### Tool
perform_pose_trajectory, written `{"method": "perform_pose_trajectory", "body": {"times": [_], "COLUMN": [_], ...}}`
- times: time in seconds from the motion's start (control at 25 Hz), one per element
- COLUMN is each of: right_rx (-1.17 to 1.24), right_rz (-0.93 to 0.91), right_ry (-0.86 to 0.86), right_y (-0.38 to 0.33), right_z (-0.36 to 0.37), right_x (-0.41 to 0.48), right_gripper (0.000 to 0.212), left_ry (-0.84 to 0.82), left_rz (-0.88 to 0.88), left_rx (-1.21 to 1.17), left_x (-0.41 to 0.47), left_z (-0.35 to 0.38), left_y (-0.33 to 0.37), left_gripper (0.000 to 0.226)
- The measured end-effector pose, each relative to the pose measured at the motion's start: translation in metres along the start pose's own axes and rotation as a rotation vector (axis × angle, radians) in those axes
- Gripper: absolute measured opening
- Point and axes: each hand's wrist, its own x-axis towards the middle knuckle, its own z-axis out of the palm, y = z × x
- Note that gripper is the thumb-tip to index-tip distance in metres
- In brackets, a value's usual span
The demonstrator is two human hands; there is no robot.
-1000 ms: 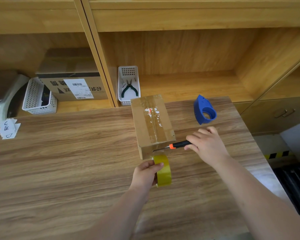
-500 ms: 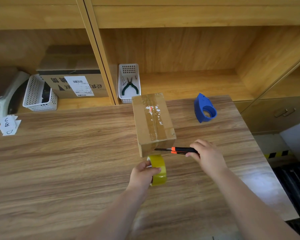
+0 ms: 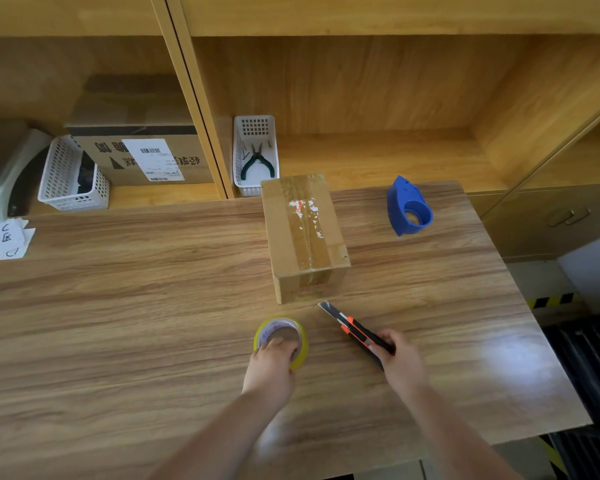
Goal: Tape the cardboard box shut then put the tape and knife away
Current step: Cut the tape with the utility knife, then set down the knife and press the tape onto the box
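A small cardboard box (image 3: pixel 303 233) stands on the wooden table (image 3: pixel 125 306), with clear tape running along its top and down its near face. Just in front of it a yellow tape roll (image 3: pixel 280 332) lies flat on the table, and my left hand (image 3: pixel 270 368) grips its near rim. To the right, my right hand (image 3: pixel 400 363) holds a black and orange utility knife (image 3: pixel 352 329) by the handle. Its extended blade points up-left toward the box's near corner and stays clear of it.
A blue tape dispenser (image 3: pixel 408 207) sits at the table's far right. On the shelf behind stand a white basket with pliers (image 3: pixel 255 155), a second white basket (image 3: pixel 70 178), a labelled carton (image 3: pixel 142 157) and a scale (image 3: pixel 0 181). Paper slips (image 3: pixel 11 239) lie far left.
The tape roll has come away from the box and gone from upright to flat on the table. The knife has pulled back from the box's front face toward me.
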Motion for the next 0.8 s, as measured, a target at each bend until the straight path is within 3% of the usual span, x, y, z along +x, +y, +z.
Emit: {"method": "perform_pose_trajectory", "body": {"times": [0.16,0.36,0.56,0.68,0.8], "right_rx": [0.069,0.035,-0.171,-0.244,-0.390], "right_rz": [0.055,0.065,0.027,-0.008,-0.067], "right_ry": [0.021,0.015,0.007,0.036,0.074], "right_y": [0.012,0.013,0.009,0.009,0.012], "right_z": [0.013,0.019,0.022,0.022,0.021], "right_x": [-0.001,0.003,0.001,0.001,0.004], "right_gripper": [0.012,0.020,0.021,0.024,0.033], "left_ry": [-0.080,-0.054,-0.088,0.088,0.268], "left_rz": [0.081,0.167,0.225,0.323,0.336], "left_rx": [0.245,0.389,0.404,0.319,0.269], "left_x": [-0.001,0.000,0.001,0.001,0.003], "left_z": [0.013,0.019,0.022,0.019,0.010], "left_y": [-0.006,-0.009,-0.016,-0.022,-0.030], "left_gripper": [0.055,0.057,0.051,0.032,0.033]}}
